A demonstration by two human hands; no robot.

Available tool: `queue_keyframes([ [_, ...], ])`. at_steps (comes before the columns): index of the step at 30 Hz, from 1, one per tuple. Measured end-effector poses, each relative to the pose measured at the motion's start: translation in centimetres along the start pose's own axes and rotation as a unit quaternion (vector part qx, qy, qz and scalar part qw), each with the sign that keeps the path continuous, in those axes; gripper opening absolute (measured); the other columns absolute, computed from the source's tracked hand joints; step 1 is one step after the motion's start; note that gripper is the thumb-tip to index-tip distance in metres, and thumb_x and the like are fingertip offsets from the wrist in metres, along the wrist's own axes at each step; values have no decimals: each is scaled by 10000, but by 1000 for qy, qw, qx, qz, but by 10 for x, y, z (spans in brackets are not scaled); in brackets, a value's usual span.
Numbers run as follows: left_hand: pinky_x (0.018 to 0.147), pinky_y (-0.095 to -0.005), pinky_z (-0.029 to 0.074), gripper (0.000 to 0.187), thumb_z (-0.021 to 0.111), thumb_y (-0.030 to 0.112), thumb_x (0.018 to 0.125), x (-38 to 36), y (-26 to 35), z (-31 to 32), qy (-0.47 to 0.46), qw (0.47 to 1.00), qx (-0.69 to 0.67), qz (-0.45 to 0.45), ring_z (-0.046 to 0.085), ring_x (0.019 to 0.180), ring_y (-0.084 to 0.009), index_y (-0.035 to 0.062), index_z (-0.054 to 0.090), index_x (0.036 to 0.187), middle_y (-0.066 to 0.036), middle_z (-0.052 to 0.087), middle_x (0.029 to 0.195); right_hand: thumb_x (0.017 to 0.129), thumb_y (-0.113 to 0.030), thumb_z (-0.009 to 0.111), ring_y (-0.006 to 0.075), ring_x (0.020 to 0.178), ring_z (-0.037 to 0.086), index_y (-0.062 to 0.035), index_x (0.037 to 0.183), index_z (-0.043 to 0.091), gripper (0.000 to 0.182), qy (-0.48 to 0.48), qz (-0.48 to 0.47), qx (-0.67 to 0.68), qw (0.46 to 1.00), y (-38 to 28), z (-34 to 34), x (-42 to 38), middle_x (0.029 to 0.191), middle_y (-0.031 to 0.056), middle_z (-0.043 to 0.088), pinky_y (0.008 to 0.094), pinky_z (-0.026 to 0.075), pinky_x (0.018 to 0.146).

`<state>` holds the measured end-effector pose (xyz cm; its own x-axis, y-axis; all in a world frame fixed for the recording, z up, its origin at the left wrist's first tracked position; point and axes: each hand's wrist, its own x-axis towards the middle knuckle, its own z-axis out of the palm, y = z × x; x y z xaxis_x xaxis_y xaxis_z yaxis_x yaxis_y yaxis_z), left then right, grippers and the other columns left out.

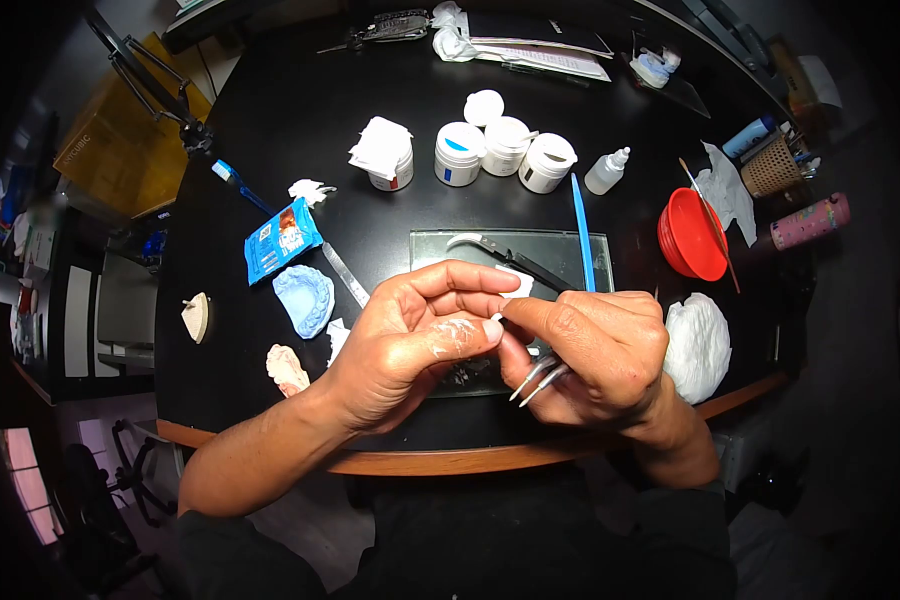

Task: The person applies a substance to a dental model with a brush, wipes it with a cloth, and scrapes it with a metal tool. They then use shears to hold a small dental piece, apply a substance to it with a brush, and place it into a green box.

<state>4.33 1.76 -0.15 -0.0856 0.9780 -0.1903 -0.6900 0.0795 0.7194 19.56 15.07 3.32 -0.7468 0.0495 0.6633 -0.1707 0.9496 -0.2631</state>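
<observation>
Head view: the left hand (400,335) is half curled and pinches a tiny white piece (497,318) at its fingertips. The right hand (600,345) touches it too and curls around metal tweezers (542,379). Both are over a glass plate (429,250).

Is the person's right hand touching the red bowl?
Apart. The head view shows a strip of dark tabletop between the right hand and the near side of the red bowl.
</observation>
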Motion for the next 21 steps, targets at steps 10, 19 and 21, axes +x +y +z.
queue_keyframes([
  [10, 973, -274, 537, 424, 693, 38, 922, -1, 2, -1, -16, 999, -37, 2, 672, 1068, -144, -50, 580, 1321, -125, 671, 1184, 719, -9, 785, 167, 498, 646, 17, 956, 725, 246, 1, -5, 1, 1000, 1, 0, -1, 656, 60, 667, 275, 460, 442],
  [19, 923, -269, 545, 461, 681, 60, 890, -1, 2, -2, 9, 1000, -8, -3, 680, 1010, -132, -34, 576, 1330, -116, 681, 1176, 713, -5, 783, 164, 491, 635, 19, 968, 728, 262, -2, -1, 2, 1000, 0, -1, 0, 663, 60, 670, 278, 456, 439],
  [21, 917, -279, 549, 473, 685, 71, 883, 0, 1, -1, 18, 1000, 5, -2, 689, 992, -133, -29, 575, 1332, -115, 689, 1173, 712, -5, 783, 164, 491, 636, 20, 968, 728, 263, -1, -3, 3, 1000, 1, 0, -1, 664, 61, 670, 278, 458, 440],
])
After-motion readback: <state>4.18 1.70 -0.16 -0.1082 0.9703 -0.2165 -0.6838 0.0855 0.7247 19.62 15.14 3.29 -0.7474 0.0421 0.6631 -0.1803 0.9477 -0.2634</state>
